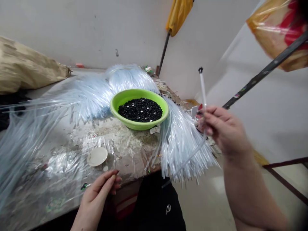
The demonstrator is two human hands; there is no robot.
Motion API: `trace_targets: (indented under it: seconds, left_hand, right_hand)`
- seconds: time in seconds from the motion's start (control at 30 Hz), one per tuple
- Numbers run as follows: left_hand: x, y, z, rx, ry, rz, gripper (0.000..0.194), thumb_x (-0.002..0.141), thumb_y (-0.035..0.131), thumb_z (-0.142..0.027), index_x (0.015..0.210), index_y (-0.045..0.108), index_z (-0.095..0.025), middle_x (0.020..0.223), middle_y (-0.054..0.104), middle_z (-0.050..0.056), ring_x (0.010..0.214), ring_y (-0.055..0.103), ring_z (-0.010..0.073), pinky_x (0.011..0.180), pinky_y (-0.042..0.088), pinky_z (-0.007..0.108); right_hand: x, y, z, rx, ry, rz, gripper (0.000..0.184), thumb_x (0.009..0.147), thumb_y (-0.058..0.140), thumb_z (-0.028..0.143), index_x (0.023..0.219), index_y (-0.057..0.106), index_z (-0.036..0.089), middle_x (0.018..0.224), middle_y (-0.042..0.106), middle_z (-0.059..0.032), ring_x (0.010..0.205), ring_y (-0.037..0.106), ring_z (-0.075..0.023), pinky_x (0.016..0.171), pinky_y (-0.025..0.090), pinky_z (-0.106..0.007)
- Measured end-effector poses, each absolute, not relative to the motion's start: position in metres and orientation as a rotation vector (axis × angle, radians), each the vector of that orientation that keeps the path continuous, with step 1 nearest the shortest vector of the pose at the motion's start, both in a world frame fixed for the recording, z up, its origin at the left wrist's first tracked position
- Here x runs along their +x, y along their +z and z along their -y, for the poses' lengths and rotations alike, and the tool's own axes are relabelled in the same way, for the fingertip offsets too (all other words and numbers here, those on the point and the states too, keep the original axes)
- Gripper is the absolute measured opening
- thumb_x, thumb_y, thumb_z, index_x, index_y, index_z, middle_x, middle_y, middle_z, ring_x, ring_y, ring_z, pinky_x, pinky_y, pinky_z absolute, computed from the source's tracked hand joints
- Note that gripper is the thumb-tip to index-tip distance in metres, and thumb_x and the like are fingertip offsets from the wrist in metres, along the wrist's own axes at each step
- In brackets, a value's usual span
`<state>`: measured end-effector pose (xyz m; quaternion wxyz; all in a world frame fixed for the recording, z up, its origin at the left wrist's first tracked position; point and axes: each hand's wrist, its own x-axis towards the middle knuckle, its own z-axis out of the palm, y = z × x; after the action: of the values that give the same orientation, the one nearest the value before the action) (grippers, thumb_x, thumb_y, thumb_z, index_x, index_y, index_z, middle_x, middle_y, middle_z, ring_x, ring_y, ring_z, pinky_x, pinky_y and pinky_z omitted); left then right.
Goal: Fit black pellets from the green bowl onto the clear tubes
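My right hand (222, 128) is raised to the right of the table, its fingers pinched on a clear plastic tube (202, 89) that stands upright with a small black cap on its top end. The tube's lower end trails down past my wrist. My left hand (101, 189) rests at the table's near edge with fingers curled, thumb against fingertips; what it holds, if anything, is too small to make out. A green bowl (115, 107) full of small black caps sits mid-table. Bundles of clear tubes (183, 141) fan out around it.
A small white lid (97, 156) lies on the worn, foil-covered tabletop (67, 166). A tan sack (26, 65) lies at the back left. A dark pole (260, 77) and yellow and orange bags hang at the upper right.
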<state>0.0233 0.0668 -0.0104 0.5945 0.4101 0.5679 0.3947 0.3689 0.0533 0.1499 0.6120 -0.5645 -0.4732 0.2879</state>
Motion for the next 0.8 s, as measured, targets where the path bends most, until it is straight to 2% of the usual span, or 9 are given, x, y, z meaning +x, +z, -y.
trace_targets:
  seconds: [0.07, 0.17, 0.23, 0.3, 0.37, 0.47, 0.63, 0.8]
  left_hand:
    - [0.018, -0.019, -0.068, 0.975, 0.917, -1.343, 0.054, 0.059, 0.080, -0.058, 0.094, 0.076, -0.017, 0.078, 0.078, 0.008, 0.067, 0.071, 0.0230, 0.059, 0.057, 0.028]
    - [0.012, -0.028, -0.071, 0.974, 0.914, -1.377, 0.057, 0.055, 0.081, -0.060, 0.090, 0.075, -0.016, 0.075, 0.077, 0.008, 0.063, 0.069, 0.0223, 0.055, 0.056, 0.027]
    - [0.010, -0.033, -0.072, 0.976, 0.905, -1.392, 0.058, 0.054, 0.081, -0.061, 0.090, 0.075, -0.016, 0.074, 0.077, 0.008, 0.061, 0.069, 0.0222, 0.050, 0.055, 0.027]
    - [0.010, -0.035, -0.073, 0.992, 0.909, -1.388, 0.056, 0.057, 0.080, -0.060, 0.091, 0.074, -0.016, 0.075, 0.076, 0.007, 0.060, 0.067, 0.0212, 0.046, 0.052, 0.025]
    - [0.010, -0.037, -0.073, 1.003, 0.924, -1.372, 0.053, 0.062, 0.079, -0.058, 0.094, 0.074, -0.016, 0.072, 0.075, 0.005, 0.054, 0.064, 0.0184, 0.043, 0.049, 0.024]
    - [0.010, -0.040, -0.072, 0.988, 0.955, -1.358, 0.053, 0.063, 0.079, -0.058, 0.095, 0.072, -0.017, 0.065, 0.071, 0.003, 0.042, 0.057, 0.0146, 0.038, 0.045, 0.024]
    - [0.008, -0.044, -0.071, 1.009, 0.941, -1.367, 0.054, 0.062, 0.077, -0.061, 0.095, 0.072, -0.018, 0.061, 0.069, 0.001, 0.036, 0.054, 0.0142, 0.036, 0.045, 0.025]
    - [0.004, -0.052, -0.070, 1.022, 0.910, -1.359, 0.053, 0.069, 0.073, -0.060, 0.102, 0.070, -0.018, 0.064, 0.070, 0.001, 0.037, 0.055, 0.0143, 0.037, 0.046, 0.025]
  right_hand:
    - [0.390, 0.172, -0.068, -1.355, 0.535, 1.082, 0.002, 0.082, 0.064, 0.020, 0.082, 0.066, 0.020, 0.053, 0.057, 0.0032, 0.039, 0.040, -0.0053, 0.038, 0.029, -0.017]
    - [0.419, 0.195, -0.098, -1.493, 0.393, 1.138, 0.010, 0.083, 0.059, 0.013, 0.079, 0.066, 0.017, 0.044, 0.047, 0.0056, 0.037, 0.036, -0.0054, 0.038, 0.026, -0.018]
    - [0.436, 0.202, -0.125, -1.645, 0.318, 1.163, 0.013, 0.085, 0.056, 0.012, 0.079, 0.067, 0.014, 0.045, 0.046, 0.0053, 0.040, 0.038, -0.0050, 0.040, 0.024, -0.017]
    - [0.451, 0.200, -0.156, -1.853, 0.245, 1.198, 0.015, 0.089, 0.054, 0.015, 0.089, 0.068, 0.011, 0.049, 0.049, 0.0046, 0.044, 0.041, -0.0040, 0.044, 0.026, -0.017]
    - [0.464, 0.190, -0.189, -2.066, 0.171, 1.223, 0.023, 0.092, 0.052, 0.020, 0.101, 0.069, 0.008, 0.056, 0.055, 0.0020, 0.044, 0.039, -0.0017, 0.049, 0.029, -0.018]
    - [0.481, 0.163, -0.235, -2.191, 0.123, 1.249, 0.025, 0.089, 0.054, 0.018, 0.100, 0.071, 0.003, 0.067, 0.067, -0.0069, 0.048, 0.046, -0.0042, 0.053, 0.036, -0.020]
    - [0.491, 0.108, -0.287, -2.370, 0.079, 1.372, 0.025, 0.087, 0.056, 0.021, 0.097, 0.075, 0.009, 0.073, 0.073, -0.0094, 0.066, 0.064, -0.0144, 0.062, 0.044, -0.022]
    - [0.486, 0.065, -0.301, -2.498, 0.040, 1.488, 0.020, 0.081, 0.065, 0.024, 0.093, 0.078, 0.016, 0.097, 0.076, -0.0117, 0.092, 0.068, -0.0197, 0.074, 0.045, -0.022]
